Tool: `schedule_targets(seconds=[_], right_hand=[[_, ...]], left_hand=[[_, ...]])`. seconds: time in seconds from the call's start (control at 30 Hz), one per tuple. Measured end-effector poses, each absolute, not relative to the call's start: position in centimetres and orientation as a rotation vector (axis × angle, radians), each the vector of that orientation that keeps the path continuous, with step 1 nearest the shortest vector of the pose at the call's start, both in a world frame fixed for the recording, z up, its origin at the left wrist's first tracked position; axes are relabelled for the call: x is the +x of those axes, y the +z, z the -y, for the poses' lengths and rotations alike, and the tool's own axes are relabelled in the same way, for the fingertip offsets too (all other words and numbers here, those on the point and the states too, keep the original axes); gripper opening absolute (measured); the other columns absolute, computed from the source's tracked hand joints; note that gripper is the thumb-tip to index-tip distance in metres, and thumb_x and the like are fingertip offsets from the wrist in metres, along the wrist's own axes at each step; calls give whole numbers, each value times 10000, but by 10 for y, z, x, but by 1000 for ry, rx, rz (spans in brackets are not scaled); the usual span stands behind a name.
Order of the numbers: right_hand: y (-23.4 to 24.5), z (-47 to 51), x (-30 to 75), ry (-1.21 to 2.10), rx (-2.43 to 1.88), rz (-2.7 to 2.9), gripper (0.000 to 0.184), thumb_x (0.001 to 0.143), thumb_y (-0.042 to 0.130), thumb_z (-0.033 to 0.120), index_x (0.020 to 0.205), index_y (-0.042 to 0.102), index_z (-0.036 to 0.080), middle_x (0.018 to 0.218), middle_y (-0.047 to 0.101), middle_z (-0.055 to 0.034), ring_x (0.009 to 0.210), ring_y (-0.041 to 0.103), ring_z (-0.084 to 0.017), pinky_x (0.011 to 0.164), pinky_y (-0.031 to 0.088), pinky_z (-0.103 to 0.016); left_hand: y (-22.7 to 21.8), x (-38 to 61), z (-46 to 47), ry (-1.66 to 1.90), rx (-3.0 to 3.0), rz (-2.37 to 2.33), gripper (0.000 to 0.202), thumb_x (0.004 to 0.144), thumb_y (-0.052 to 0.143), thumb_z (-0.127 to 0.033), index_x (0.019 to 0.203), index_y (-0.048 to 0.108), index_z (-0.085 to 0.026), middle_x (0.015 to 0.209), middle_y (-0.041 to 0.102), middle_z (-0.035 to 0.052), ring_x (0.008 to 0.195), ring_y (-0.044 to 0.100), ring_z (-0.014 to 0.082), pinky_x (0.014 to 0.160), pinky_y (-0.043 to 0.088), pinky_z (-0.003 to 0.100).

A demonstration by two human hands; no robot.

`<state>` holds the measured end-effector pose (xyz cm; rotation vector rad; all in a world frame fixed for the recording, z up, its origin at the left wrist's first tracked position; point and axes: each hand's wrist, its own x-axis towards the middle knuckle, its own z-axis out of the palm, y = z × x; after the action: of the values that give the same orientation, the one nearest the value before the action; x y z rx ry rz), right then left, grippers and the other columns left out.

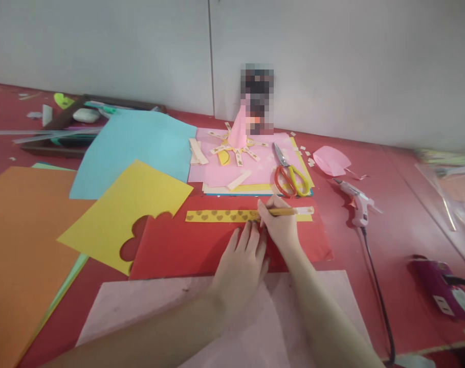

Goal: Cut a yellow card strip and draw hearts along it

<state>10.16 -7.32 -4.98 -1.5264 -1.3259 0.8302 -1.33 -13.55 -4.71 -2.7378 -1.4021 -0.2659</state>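
Observation:
A narrow yellow paper strip (220, 215) with small drawn hearts lies across a red sheet (186, 248). My right hand (280, 225) is closed around a pen (293, 210), its tip down on the strip near the strip's right part. My left hand (242, 260) lies flat on the red sheet just below the strip, fingers stretched out and together, fingertips close to the strip's lower edge. Both forearms reach in over a pale pink sheet (140, 312).
Yellow sheet with a scalloped cut-out (128, 209), blue sheet (136, 148) and orange sheet (21, 245) lie left. Behind: a pink sheet with a pink paper cone (238, 130), scissors (289, 174). A glue gun (357, 199) with cord lies right, a purple device (443, 289) beyond.

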Motion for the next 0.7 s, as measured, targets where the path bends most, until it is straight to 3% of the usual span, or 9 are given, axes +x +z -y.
schedule_targets(seconds=[0.37,0.7], right_hand=[[-54,72,101,698,-1568,1334,285,731,521,234,516,335,208,439,374,80,427,387,-77,452,334,-205],[-51,72,104,839,-1507,1301,318,786,532,333,537,373,216,366,436,78,395,460,-94,508,418,-223]], left_hand=[[-49,-13,136,-272,-2742,1398,402,873,321,-258,1150,550,-78,1192,560,163,1154,475,285,944,408,425],[-47,-13,136,-224,-2770,1426,418,882,318,-264,1206,498,-72,1215,536,168,1182,444,280,967,378,423]])
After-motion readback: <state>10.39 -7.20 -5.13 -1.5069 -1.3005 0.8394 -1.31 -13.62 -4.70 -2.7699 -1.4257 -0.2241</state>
